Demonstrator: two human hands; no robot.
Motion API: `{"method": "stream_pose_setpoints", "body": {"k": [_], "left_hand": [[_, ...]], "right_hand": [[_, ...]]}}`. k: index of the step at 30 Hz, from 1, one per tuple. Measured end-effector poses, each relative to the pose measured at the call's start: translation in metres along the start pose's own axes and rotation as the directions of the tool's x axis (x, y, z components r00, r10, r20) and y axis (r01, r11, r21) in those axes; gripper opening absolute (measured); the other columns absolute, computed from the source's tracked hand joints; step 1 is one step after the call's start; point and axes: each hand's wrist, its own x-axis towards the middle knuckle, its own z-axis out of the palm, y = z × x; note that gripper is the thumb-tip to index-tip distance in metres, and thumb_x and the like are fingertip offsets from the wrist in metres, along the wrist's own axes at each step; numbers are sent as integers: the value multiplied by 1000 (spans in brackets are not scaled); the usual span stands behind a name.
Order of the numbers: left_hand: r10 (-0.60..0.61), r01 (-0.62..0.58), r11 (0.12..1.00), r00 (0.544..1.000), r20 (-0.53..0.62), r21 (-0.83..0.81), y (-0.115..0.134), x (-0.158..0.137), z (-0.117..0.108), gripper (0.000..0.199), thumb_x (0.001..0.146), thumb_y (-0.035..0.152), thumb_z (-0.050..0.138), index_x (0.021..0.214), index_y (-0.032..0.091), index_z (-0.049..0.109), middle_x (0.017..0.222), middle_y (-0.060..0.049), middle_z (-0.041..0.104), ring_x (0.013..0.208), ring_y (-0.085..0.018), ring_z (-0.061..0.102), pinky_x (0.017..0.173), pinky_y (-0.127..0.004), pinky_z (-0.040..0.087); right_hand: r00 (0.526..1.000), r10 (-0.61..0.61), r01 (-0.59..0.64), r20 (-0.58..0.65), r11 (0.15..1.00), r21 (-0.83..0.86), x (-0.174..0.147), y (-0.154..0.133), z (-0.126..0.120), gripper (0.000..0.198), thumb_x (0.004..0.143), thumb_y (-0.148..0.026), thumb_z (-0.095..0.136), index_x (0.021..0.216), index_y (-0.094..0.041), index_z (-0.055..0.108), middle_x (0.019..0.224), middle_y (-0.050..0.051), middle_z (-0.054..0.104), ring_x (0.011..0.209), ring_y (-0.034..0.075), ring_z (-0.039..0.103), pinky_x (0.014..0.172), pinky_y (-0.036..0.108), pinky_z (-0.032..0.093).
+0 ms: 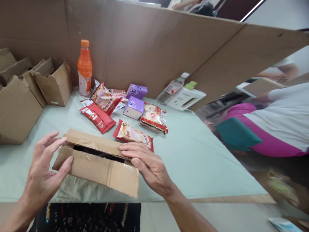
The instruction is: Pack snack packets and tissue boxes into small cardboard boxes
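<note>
A small cardboard box [96, 167] lies near the table's front edge, its top flaps partly folded over with a dark gap between them. My left hand [47, 161] grips its left end, thumb on the front flap and fingers curved at the back corner. At the right end, my right hand [147, 164] holds the box, fingers over the back flap and thumb by the gap. What lies inside the box is too dark to make out. Just behind it is a red snack packet [134, 133], close to my right fingers.
Farther back are red packets [98, 117], purple tissue packs [134, 106], a bread packet [154, 116] and an orange bottle [85, 69]. A clear bottle [172, 88] leans beside a white jug [185, 96]. Cardboard boxes [53, 82] stand left; a cardboard wall [145, 48] closes the back. Another person [277, 119] is at right.
</note>
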Motion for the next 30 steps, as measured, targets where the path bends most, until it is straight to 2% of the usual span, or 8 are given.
{"method": "stream_pose_setpoints", "body": {"k": [3, 6, 10, 13, 18, 23, 28, 30], "left_hand": [[31, -33, 999, 996, 87, 18, -7, -1, 5, 38, 104, 26, 59, 142, 31, 59, 167, -9, 36, 145, -33, 51, 112, -50, 54], [46, -47, 999, 983, 180, 1, -15, -5, 7, 34, 106, 25, 52, 137, 35, 62, 166, -7, 40, 146, -34, 49, 113, -53, 52], [22, -17, 999, 979, 204, -28, -16, -8, 7, 30, 107, 26, 48, 131, 32, 65, 162, -5, 46, 142, -29, 54, 110, -44, 54], [12, -4, 999, 977, 212, -38, -12, -4, 5, 27, 107, 30, 51, 131, 30, 64, 161, -5, 48, 132, -25, 60, 103, -36, 56], [48, -41, 999, 979, 196, -35, -9, 0, 6, 29, 106, 36, 56, 133, 28, 62, 160, -8, 48, 127, -25, 62, 102, -37, 57], [17, -10, 999, 980, 198, -39, -11, 0, 9, 25, 105, 34, 56, 127, 28, 65, 160, -8, 49, 133, -27, 61, 106, -42, 56], [-2, 12, 998, 984, 178, -58, -11, 1, 12, 23, 103, 29, 58, 123, 27, 68, 156, -8, 53, 134, -28, 62, 109, -43, 56], [7, 5, 997, 985, 170, -72, -12, 2, 13, 24, 102, 27, 59, 124, 27, 68, 156, -8, 54, 136, -29, 61, 110, -44, 55]], "right_hand": [[990, -15, 7, 139, 999, 53, -2, -2, -14, 46, 113, -48, 34, 141, -29, 65, 137, 7, 73, 131, 26, 67, 107, 48, 55], [959, -80, 109, 270, 990, -94, -8, -9, -17, 67, 107, -67, 35, 155, -24, 52, 152, 14, 63, 145, 31, 55, 113, 53, 50], [924, -94, 213, 370, 931, -297, -16, -17, -15, 70, 104, -63, 50, 154, -14, 50, 156, 20, 58, 153, 34, 44, 118, 55, 44], [941, -101, 191, 323, 946, -261, -17, -25, -21, 75, 105, -67, 44, 159, -15, 43, 159, 21, 53, 153, 34, 44, 117, 54, 46], [961, -275, 271, 33, 910, -314, -17, -36, -19, 73, 106, -63, 40, 166, -22, 37, 167, 15, 44, 150, 37, 48, 119, 60, 43], [908, -209, 346, 363, 862, -370, -19, -31, 4, 72, 107, -65, 37, 154, -13, 52, 149, 14, 66, 149, 27, 50, 127, 48, 34], [952, -249, 296, 178, 898, -324, -17, -30, -1, 81, 104, -69, 42, 165, -17, 35, 158, 21, 55, 151, 33, 47, 122, 56, 38], [955, -235, 285, 181, 895, -343, -14, -29, 0, 80, 102, -70, 46, 165, -20, 36, 158, 18, 56, 151, 35, 47, 122, 58, 38]]}}
